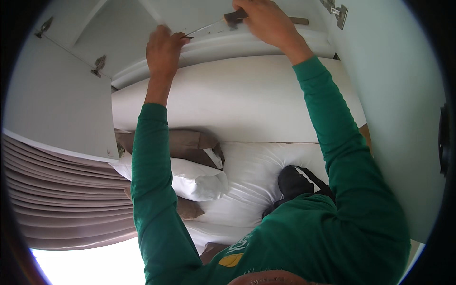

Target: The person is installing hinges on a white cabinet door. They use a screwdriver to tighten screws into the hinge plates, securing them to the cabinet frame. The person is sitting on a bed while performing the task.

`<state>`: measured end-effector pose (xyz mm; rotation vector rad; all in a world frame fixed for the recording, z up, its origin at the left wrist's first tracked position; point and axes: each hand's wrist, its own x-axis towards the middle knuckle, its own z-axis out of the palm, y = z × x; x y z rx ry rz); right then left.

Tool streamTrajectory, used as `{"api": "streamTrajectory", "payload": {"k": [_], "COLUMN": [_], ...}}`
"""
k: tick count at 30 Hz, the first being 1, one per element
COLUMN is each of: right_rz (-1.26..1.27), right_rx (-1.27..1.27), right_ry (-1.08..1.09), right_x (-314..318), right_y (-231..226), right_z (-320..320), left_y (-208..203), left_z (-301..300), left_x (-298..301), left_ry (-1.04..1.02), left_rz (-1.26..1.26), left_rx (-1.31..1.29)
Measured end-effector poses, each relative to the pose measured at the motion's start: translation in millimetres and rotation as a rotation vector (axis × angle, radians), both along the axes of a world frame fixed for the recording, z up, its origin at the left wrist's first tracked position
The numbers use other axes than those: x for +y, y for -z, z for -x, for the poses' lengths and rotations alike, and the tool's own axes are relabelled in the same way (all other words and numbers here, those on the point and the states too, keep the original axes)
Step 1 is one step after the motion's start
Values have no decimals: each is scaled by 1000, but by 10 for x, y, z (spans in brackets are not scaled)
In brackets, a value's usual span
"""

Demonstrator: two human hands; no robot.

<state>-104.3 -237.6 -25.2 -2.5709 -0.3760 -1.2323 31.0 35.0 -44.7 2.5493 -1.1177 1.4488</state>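
Observation:
My right hand (273, 23) is closed round the dark handle of a screwdriver (205, 27). Its thin metal shaft slants down to the left, and its tip ends at the fingers of my left hand (165, 51). Those fingers are pinched together, with a small dark piece (188, 37) at their tips; what it is, I cannot make out. Both hands are over the pale inside of a white cabinet (118, 28). From behind my right hand sticks out a brown bar-like handle (299, 21), the rest of it hidden. Small dark bits lie near the shaft.
Metal hinges (99, 65) join a white door (61, 95) on the left; another hinge (340, 16) is on the right door (399, 95). Below are a white headboard-like panel (237, 95), a bed (251, 161), pillows (199, 180) and a brown curtain (71, 199).

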Motion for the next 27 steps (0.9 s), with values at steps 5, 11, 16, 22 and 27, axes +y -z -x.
{"api": "streamTrajectory", "payload": {"k": [5, 11, 16, 22, 27], "right_rz": [33, 141, 138, 304, 176], "right_rx": [150, 286, 464, 238, 250], "right_ry": [47, 104, 150, 197, 92], "right_x": [-86, 69, 275, 215, 291], "right_y": [116, 21, -219, -27, -102], "right_z": [-113, 61, 108, 66, 0], "left_y": [155, 298, 296, 372, 382], "left_z": [22, -106, -37, 56, 69], "left_x": [-113, -25, -54, -198, -168], "left_ry": [-11, -26, -94, -206, -186], "left_rz": [117, 112, 90, 279, 264], "left_rx": [50, -155, -186, -58, -88]}}
